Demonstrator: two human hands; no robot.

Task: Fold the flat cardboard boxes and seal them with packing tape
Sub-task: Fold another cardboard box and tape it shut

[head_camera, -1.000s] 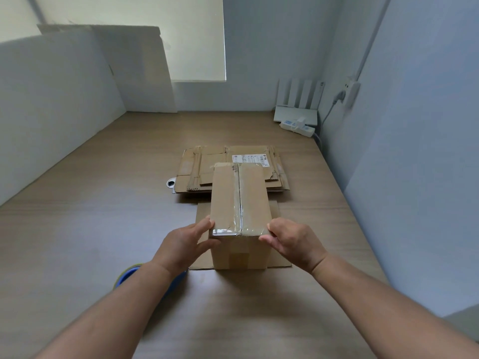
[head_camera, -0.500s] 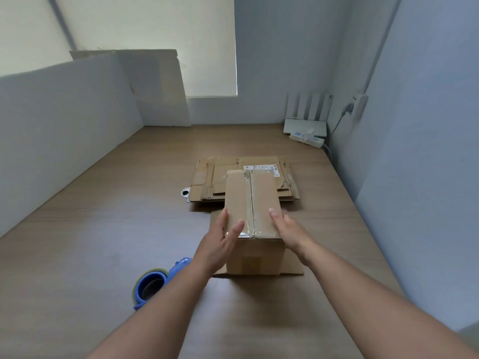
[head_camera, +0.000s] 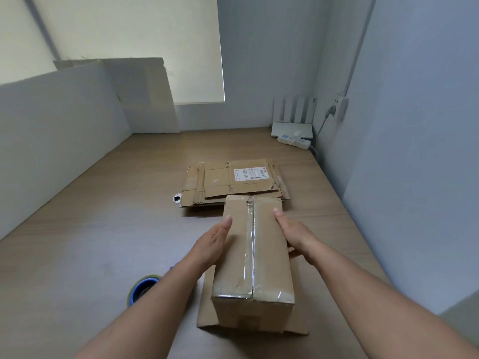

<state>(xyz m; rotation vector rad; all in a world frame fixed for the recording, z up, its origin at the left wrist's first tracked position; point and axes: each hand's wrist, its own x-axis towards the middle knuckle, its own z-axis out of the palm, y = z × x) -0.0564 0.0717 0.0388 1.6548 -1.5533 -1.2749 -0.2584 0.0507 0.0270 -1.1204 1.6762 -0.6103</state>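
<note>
Wooden table [head_camera: 103,229]. White router [head_camera: 291,125] at 1 o'clock in the far corner, antennas up, with a power strip [head_camera: 295,141] just in front. Wall socket [head_camera: 340,107] at 2 o'clock, plug in. White boards [head_camera: 51,138] standing at 10 o'clock. Window blind [head_camera: 129,35] at 11 o'clock.

Wooden table [head_camera: 90,242]. On it: stack of flat boxes [head_camera: 233,182] in middle, cardboard sheet [head_camera: 204,316] nearer, blue tape roll [head_camera: 143,283] to its left, router [head_camera: 290,125] w/ power strip [head_camera: 295,141] at far-right corner.
</note>
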